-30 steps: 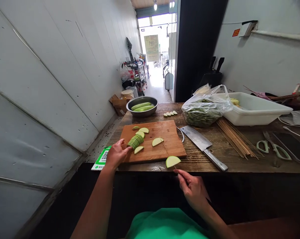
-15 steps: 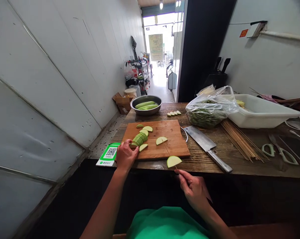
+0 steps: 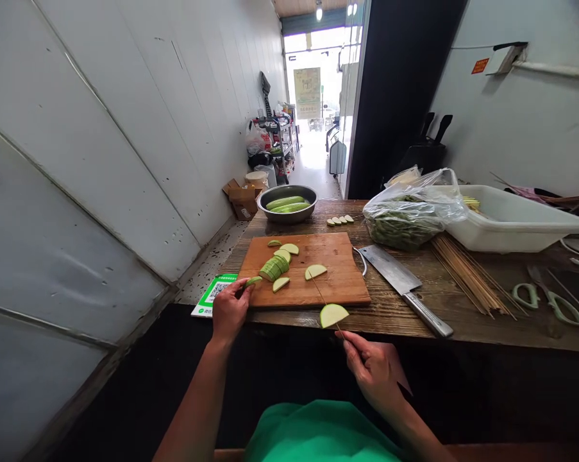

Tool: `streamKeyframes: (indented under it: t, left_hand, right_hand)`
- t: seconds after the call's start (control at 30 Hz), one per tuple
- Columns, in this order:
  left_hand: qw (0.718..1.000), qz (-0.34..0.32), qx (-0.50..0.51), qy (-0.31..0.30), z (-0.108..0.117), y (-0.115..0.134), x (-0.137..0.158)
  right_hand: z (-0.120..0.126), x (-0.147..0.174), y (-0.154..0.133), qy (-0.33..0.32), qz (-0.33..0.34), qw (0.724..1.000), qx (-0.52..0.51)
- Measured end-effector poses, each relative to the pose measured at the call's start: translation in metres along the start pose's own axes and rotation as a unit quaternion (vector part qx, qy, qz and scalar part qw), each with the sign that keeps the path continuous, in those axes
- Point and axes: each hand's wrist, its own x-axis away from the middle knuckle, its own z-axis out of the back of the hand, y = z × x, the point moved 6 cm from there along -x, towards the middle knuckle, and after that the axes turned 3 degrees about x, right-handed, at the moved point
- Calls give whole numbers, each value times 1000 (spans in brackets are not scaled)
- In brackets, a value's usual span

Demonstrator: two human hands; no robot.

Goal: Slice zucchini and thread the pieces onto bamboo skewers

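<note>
Between its thumb and fingers my left hand (image 3: pixel 230 313) pinches a half-round zucchini slice (image 3: pixel 253 281), over the left front of the wooden cutting board (image 3: pixel 301 295). Beside it on the board leans a row of cut zucchini slices (image 3: pixel 274 267), with several loose half-rounds around. My right hand (image 3: pixel 370 360) is closed on a thin wooden skewer (image 3: pixel 338 329) at the table's front edge. One pale half-round slice (image 3: pixel 334 315) is threaded on that skewer near my fingers. The skewer's far end reaches another half-round (image 3: pixel 315 272) over the board; whether it pierces that slice I cannot tell.
Right of the board lies a cleaver (image 3: pixel 395 273), then a bundle of bamboo skewers (image 3: pixel 472 276) and scissors (image 3: pixel 553 298). Behind stand a metal bowl (image 3: pixel 289 217) of whole zucchini, a plastic bag of greens (image 3: pixel 404 215) and a white tub (image 3: pixel 524 228). A skewered row of slices (image 3: pixel 340 220) lies at the back.
My left hand has drawn back from the row toward the lower left, taking one slice off its near end. My right hand stays nearly in place with the skewer. The view shifted slightly.
</note>
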Motion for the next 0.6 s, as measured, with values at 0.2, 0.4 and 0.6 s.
streamKeyframes:
  t: [0.2,0.4,0.6]
  left_hand:
    - [851,281,413,-162,-59,40,25]
    - [806,325,448,-210,-94,64,24]
    - [815,302,430,-245,-102,67,18]
  right_hand:
    - [2,7,-15,-24,82,996,15]
    - [14,19,-11,-27,86,995,51]
    - [21,22,-10,-19,90,994,53]
